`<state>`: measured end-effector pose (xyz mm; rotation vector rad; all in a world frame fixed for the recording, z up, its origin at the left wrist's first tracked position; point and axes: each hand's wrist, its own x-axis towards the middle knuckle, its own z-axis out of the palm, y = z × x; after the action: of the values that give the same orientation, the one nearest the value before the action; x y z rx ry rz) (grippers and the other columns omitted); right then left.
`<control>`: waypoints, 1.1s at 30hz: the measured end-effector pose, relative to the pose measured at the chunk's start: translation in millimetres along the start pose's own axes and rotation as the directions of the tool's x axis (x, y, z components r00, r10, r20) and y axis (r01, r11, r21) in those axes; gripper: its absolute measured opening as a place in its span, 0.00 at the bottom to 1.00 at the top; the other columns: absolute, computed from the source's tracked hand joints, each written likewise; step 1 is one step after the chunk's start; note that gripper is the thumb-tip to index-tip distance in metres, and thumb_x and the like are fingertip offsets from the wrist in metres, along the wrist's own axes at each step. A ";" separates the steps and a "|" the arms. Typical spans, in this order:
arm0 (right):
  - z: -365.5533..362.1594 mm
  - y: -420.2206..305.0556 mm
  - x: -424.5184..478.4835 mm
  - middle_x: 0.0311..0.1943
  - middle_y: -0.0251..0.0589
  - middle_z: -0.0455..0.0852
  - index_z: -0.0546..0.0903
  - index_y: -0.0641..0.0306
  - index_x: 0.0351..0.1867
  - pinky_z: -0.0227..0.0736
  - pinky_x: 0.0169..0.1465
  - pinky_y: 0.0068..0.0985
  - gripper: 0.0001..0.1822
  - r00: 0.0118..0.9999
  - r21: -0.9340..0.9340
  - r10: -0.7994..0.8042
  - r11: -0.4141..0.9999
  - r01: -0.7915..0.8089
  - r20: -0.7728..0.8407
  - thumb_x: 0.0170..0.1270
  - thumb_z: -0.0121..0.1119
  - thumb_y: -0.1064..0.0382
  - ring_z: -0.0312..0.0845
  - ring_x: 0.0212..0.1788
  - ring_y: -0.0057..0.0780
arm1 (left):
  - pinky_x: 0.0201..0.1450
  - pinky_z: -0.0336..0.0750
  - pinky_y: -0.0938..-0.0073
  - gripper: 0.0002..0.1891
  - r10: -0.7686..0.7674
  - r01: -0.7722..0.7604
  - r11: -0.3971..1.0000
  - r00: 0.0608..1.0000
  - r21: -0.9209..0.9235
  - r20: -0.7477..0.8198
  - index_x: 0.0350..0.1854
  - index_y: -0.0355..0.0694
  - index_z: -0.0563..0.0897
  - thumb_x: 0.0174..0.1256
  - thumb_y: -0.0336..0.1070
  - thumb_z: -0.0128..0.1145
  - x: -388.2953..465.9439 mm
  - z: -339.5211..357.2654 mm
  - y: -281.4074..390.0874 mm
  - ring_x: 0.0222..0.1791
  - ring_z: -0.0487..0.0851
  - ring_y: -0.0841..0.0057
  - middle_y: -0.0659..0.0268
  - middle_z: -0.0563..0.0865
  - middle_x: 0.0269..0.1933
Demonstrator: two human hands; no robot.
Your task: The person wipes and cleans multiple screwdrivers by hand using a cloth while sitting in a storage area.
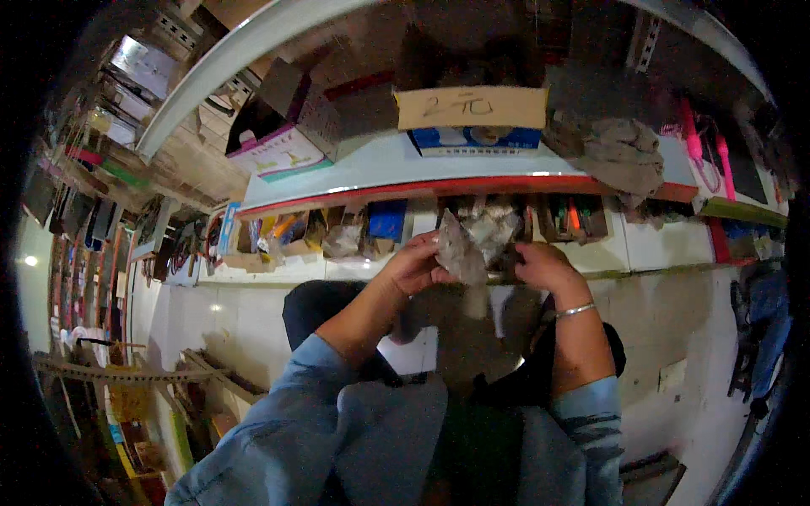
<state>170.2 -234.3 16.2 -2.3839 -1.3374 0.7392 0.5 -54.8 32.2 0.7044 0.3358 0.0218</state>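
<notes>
My left hand (420, 262) grips a crumpled clear plastic bag (461, 250), which hangs in front of the lower shelf. To its right, my right hand (545, 265) is at the near edge of an open box on that shelf, its fingers bent; whether it grips anything is not clear. More crumpled clear plastic bags (492, 231) lie between the two hands, their contents too blurred to tell. A bracelet is on my right wrist.
Above the hands runs the red-edged upper shelf (405, 188), holding a cardboard box with handwriting (471, 109), a white and purple carton (288, 152) and a crumpled grey-brown bag (623, 155). Open boxes of small goods (573, 218) line the lower shelf. Wooden racks (190, 379) stand at left.
</notes>
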 end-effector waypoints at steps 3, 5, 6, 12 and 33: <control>-2.6 2.0 -2.3 0.37 0.49 0.79 0.76 0.60 0.39 0.69 0.46 0.37 0.17 0.999 0.078 -0.034 0.996 0.035 -0.009 0.48 0.54 0.55 0.74 0.41 0.46 | 0.41 0.78 0.69 0.20 -0.066 0.066 0.998 0.994 -0.004 -0.081 0.49 0.37 0.70 0.57 0.43 0.51 18.6 -36.3 -23.1 0.41 0.78 0.66 0.58 0.77 0.44; -0.7 4.0 -0.8 0.37 0.48 0.79 0.75 0.60 0.41 0.68 0.46 0.37 0.18 1.000 0.066 -0.020 0.998 0.020 0.003 0.49 0.54 0.54 0.74 0.41 0.45 | 0.40 0.78 0.66 0.19 -0.100 0.079 0.989 0.981 -0.124 -0.167 0.49 0.37 0.70 0.58 0.42 0.50 26.9 -28.2 -23.6 0.41 0.78 0.63 0.55 0.76 0.45; -0.5 3.9 1.0 0.38 0.48 0.79 0.75 0.59 0.42 0.68 0.46 0.36 0.19 1.000 0.057 -0.018 0.998 0.017 0.007 0.49 0.54 0.54 0.74 0.42 0.45 | 0.39 0.78 0.70 0.18 -0.112 0.095 0.989 0.982 -0.112 -0.154 0.48 0.38 0.70 0.59 0.42 0.50 32.4 -33.0 -21.7 0.39 0.78 0.64 0.54 0.76 0.43; -1.4 1.5 1.7 0.38 0.48 0.79 0.76 0.59 0.42 0.68 0.47 0.36 0.19 1.000 0.055 0.006 0.998 -0.007 0.014 0.49 0.52 0.53 0.74 0.42 0.45 | 0.37 0.77 0.75 0.18 -0.025 0.014 0.999 0.949 -0.038 -0.314 0.47 0.43 0.71 0.58 0.46 0.51 62.0 -34.9 -21.5 0.39 0.75 0.70 0.62 0.75 0.42; -4.2 -10.8 17.0 0.34 0.33 0.77 0.73 0.64 0.41 0.72 0.33 0.19 0.12 0.994 0.936 0.104 0.350 -0.025 -0.012 0.55 0.55 0.65 0.74 0.35 0.20 | 0.35 0.78 0.76 0.25 0.112 -0.114 0.991 0.993 0.067 0.037 0.53 0.44 0.69 0.50 0.21 0.52 47.4 0.3 -12.1 0.40 0.77 0.76 0.69 0.76 0.43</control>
<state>172.4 -214.2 20.2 -1.4394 -0.4586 1.0505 44.2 -58.0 10.7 0.7914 0.2657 0.1064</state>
